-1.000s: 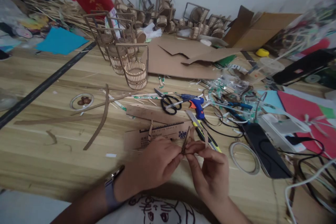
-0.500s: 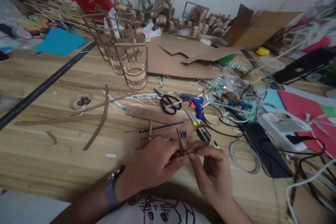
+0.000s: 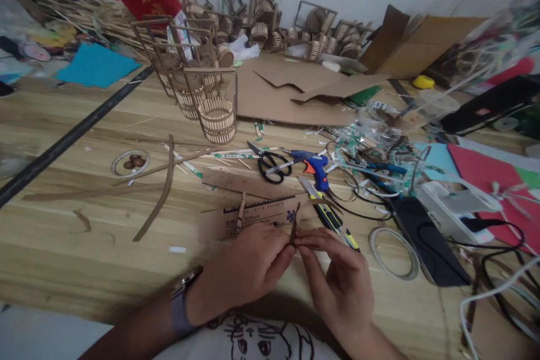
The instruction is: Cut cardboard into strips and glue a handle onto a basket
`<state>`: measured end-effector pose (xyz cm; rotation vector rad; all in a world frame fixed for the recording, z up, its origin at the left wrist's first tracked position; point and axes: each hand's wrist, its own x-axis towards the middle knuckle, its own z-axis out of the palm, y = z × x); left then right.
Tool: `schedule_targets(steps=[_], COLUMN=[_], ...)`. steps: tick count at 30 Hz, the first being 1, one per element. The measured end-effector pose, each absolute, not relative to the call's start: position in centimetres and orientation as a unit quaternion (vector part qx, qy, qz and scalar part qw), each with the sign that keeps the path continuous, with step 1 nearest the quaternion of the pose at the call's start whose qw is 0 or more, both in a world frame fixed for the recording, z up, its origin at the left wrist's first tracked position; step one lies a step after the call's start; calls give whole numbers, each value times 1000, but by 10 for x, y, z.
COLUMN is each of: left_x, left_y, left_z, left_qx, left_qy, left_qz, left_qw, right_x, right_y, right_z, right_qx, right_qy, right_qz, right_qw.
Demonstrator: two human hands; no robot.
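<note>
My left hand (image 3: 253,259), with a watch on its wrist, is closed in a pinch on a narrow brown strip (image 3: 295,225) that points up from the fingertips. My right hand (image 3: 340,275) has its fingertips pressed against the same strip from the right, thumb held just below. Between the fingers the lower end of the strip is hidden. A second small brown piece (image 3: 241,214) juts out beyond the left knuckles; I cannot tell if the left hand holds it. Under and beyond the hands lies a printed cardboard piece (image 3: 219,224). A yellow and black utility knife (image 3: 324,214) rests past the right fingers.
Black scissors (image 3: 274,167) and a blue glue gun (image 3: 317,171) lie ahead. Small slatted buckets (image 3: 217,121) with tall handles stand at the back left. Loose brown strips (image 3: 162,202) lie left; a tape roll (image 3: 394,253) and a phone (image 3: 428,242) lie right.
The right fingertips have shifted slightly left and up, closing against the strip at the left fingertips. The strip has turned, its top leaning more to the right. The utility knife appears slightly shifted.
</note>
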<state>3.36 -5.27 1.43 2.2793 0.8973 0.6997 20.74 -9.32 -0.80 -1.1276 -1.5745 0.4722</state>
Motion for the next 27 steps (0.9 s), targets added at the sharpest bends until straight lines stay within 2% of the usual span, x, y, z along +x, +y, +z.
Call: schedule_targets(steps=[6,12,18,27], left_x=[31,28,31,33], left_y=[-49,-45,-49,-53], left_z=[17,22,16,12], left_qx=[865,873,858,854], left_qy=[296,281,322,346], left_qz=[263,239,249,238], left_qw=[307,319,312,306], right_x=[203,208,204,211], right_y=[-89,-85,-91,-96], right_z=[2,9,0,-16], right_qx=[-433,-438,-422,-457], right_qy=[-577,-550,-601,-654], right_qz=[277,370,259,191], right_qw=[635,607,627,572])
